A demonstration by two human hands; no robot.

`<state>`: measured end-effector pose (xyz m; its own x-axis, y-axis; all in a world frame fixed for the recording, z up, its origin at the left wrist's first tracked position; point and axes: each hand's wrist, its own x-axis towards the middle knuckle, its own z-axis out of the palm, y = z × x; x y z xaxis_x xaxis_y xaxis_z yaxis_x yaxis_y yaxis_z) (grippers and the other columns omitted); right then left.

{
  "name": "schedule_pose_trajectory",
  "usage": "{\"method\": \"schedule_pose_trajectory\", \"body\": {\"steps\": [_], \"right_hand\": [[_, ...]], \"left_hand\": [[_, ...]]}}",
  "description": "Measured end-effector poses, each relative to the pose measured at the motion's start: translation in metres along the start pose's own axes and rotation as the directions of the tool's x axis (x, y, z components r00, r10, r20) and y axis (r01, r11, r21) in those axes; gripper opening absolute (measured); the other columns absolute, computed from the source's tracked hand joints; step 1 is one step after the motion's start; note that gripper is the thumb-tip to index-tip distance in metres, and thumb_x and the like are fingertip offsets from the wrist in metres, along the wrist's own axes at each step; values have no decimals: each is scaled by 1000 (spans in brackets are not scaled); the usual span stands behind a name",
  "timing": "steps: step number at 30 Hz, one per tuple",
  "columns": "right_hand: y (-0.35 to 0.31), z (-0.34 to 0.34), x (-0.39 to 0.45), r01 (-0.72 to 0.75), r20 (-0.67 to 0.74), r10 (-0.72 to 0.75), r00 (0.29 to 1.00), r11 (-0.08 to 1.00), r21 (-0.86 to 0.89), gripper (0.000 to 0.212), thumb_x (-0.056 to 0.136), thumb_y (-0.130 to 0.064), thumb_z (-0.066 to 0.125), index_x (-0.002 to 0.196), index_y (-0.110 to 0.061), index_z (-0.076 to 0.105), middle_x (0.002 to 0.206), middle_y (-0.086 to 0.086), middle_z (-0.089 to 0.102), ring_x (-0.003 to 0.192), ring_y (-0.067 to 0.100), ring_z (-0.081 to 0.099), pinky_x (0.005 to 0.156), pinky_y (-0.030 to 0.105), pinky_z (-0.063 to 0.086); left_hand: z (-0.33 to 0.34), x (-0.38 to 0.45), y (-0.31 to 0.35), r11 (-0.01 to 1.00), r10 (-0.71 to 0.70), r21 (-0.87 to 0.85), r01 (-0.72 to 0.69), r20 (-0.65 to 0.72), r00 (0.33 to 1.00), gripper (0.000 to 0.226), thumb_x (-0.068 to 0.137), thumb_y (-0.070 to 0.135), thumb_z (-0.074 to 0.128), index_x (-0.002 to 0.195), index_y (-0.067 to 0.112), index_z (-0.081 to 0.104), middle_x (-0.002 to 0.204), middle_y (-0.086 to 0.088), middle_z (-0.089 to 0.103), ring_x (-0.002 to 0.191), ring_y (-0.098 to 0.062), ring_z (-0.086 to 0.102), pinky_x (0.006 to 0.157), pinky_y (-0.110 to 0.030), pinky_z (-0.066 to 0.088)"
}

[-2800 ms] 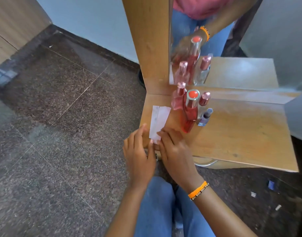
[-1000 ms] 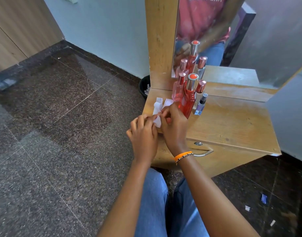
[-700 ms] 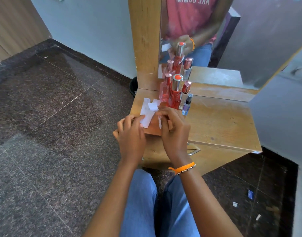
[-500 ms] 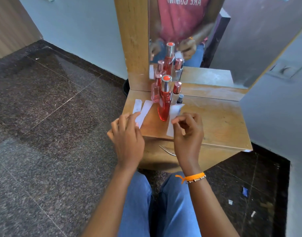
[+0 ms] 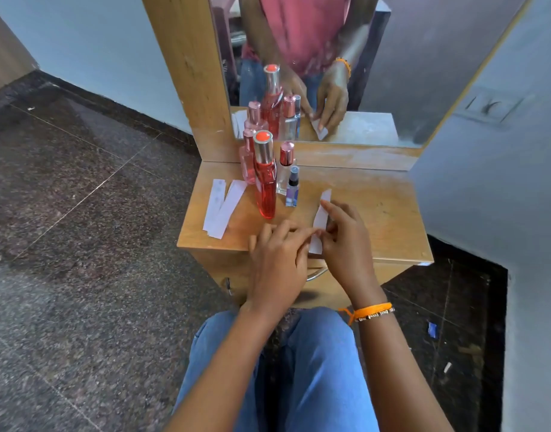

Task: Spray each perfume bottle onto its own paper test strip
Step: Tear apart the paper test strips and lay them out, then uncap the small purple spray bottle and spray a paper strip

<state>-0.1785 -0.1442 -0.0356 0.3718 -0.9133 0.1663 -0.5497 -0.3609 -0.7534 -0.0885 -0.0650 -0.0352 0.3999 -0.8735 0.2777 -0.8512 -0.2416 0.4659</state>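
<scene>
Step in hand, as I judge it: laying out strips, spraying not begun. No bottle is in your grasp and every cap I can see is on.

Your right hand (image 5: pixel 345 241) rests on the desk (image 5: pixel 380 213) with fingers curled, index stretched along one strip (image 5: pixel 320 217). It looks pinched between thumb and fingers near its lower end, though the contact itself is partly hidden. The strip lies almost flat, running from 6 to 12 o'clock, just right of the bottles.

Your left hand (image 5: pixel 278 260) sits just beside the right at its 9 o'clock, fingers loosely bent, fingertips reaching toward the strip's lower part. I cannot tell whether it grips the paper or only touches it.

Two more strips (image 5: pixel 222 207) lie overlapped at 9 o'clock of the bottles, near the desk's left edge, apart from your hands.

Bottles are clustered near the mirror (image 5: pixel 330 73): tall red bottle (image 5: pixel 265 182) in front, pink bottle (image 5: pixel 248 160) behind it at 10 o'clock, clear bottle (image 5: pixel 286 169) at its 3 o'clock, small purple bottle (image 5: pixel 292 190) nearest the strip.

Four bottles, three strips visible; a fourth may be needed.

Next move, by my reading: release the strip flat, clear of the others. Then uncap one bottle, steady it, aim the nozzle at one strip only.
</scene>
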Motion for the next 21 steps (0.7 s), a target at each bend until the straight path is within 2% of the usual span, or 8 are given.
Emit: {"method": "schedule_pose_trajectory", "body": {"steps": [2,4,6,8,10,14,19,21], "right_hand": [[5,-3,5,16,49,-9,999,991,-130,47,83,1,62,129,-7,55,132,13,46,118,31,44,97,33,35],[8,-6,9,11,84,5,996,982,-186,46,83,-4,66,127,-10,57,136,14,42,124,33,36,98,31,29],[5,-9,10,24,29,-20,999,992,-123,42,81,-5,70,121,-11,61,129,10,45,115,28,44,94,26,33],[-5,-9,13,49,-84,-47,995,999,17,32,81,-5,70,112,-12,64,113,3,49,88,13,52,81,14,41],[-17,-4,19,81,-117,-69,991,991,104,27,81,-5,70,106,-13,64,102,-3,51,72,4,50,68,6,38],[-27,15,35,71,-85,-58,995,985,160,28,76,-6,74,102,-11,66,97,-3,56,71,6,52,64,8,40],[-25,21,42,45,-101,-27,995,983,180,19,75,-4,75,85,-13,62,88,-2,55,66,3,48,60,8,37],[-24,17,38,60,-109,-39,993,979,193,19,75,-4,74,81,-13,60,87,-1,57,68,3,50,61,8,37]], "left_hand": [[-1,2,-1,1000,4,24,-4,-6,1000,27,84,24,60,107,36,64,98,13,59,88,-16,49,71,-29,25],[-1,3,-3,999,9,32,-9,2,1000,26,84,24,61,107,35,66,98,12,59,89,-16,49,71,-29,26],[-2,3,-4,999,15,31,-15,8,1000,25,84,25,61,106,34,66,99,12,59,89,-16,49,71,-29,25],[-3,3,-5,1000,14,8,-14,-3,1000,22,84,25,61,105,31,66,99,12,59,89,-14,49,71,-29,23],[-6,3,-6,1000,-2,-28,2,-30,1000,18,85,23,59,100,29,66,97,12,59,87,-13,48,69,-27,19],[-9,1,-10,995,-66,-81,58,-98,993,13,83,18,57,90,26,65,90,12,61,80,-14,49,69,-24,17],[-16,5,-14,960,-119,-268,77,-142,983,20,83,11,57,92,23,69,89,9,63,85,-11,55,82,-29,39],[-21,7,-12,930,-109,-365,44,-158,981,22,84,4,55,94,18,69,91,6,62,88,-8,56,82,-21,42]]}}
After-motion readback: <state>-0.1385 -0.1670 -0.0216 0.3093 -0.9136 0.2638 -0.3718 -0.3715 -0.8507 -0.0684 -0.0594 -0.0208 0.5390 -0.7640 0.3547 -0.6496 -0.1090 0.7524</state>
